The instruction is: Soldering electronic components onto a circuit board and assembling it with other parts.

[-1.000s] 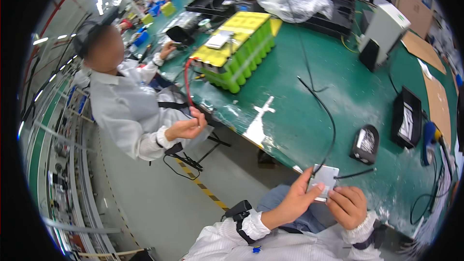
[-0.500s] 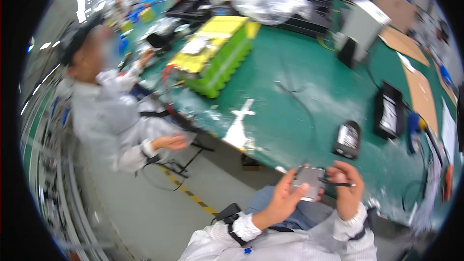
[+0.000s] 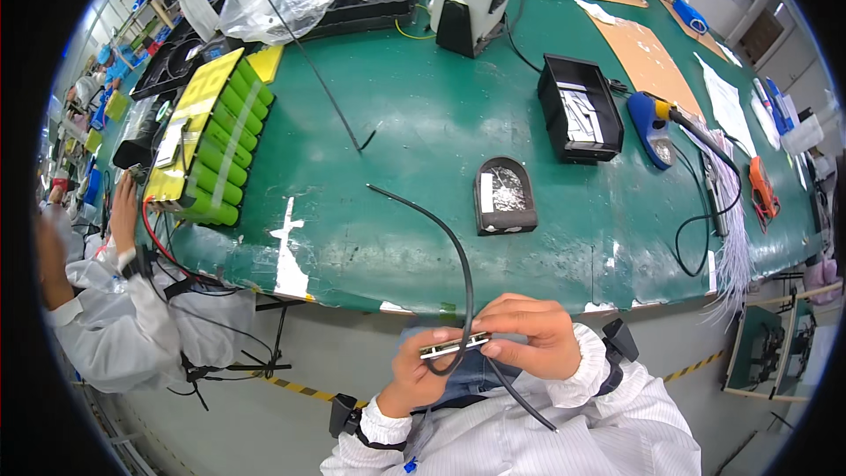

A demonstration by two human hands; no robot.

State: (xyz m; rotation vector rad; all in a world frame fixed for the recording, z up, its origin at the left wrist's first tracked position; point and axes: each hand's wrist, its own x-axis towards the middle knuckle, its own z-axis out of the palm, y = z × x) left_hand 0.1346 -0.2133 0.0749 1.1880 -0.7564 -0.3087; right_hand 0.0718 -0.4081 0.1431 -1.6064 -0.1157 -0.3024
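Low in front of my body, both hands hold a thin flat plate (image 3: pixel 441 350), seen nearly edge-on, with a pale long side; its exact kind cannot be made out. My left hand (image 3: pixel 412 377) grips one end, fingers closed. Thumb and fingers of my right hand (image 3: pixel 533 335) pinch the other end. A thick black cable (image 3: pixel 463 256) rises from the plate and curves over the green table (image 3: pixel 423 141), with a loop hanging by my left fingers. Another black cable length (image 3: pixel 522 401) runs down over my lap; whether both are one piece is hidden.
A yellow-green battery pack (image 3: pixel 211 154) stands left, beside a co-worker's hand (image 3: pixel 123 211). Ahead are a small dark holder (image 3: pixel 509 224) with silvery bits and a black bin (image 3: pixel 608 143). Rightward lie a blue soldering-iron stand (image 3: pixel 650 134), white wires (image 3: pixel 731 247) and an orange tool (image 3: pixel 761 187).
My view has swung right. The plate, earlier showing its broad grey face, is now edge-on. My right hand has moved from the cable end onto the plate. The co-worker's hand is now by the battery pack.
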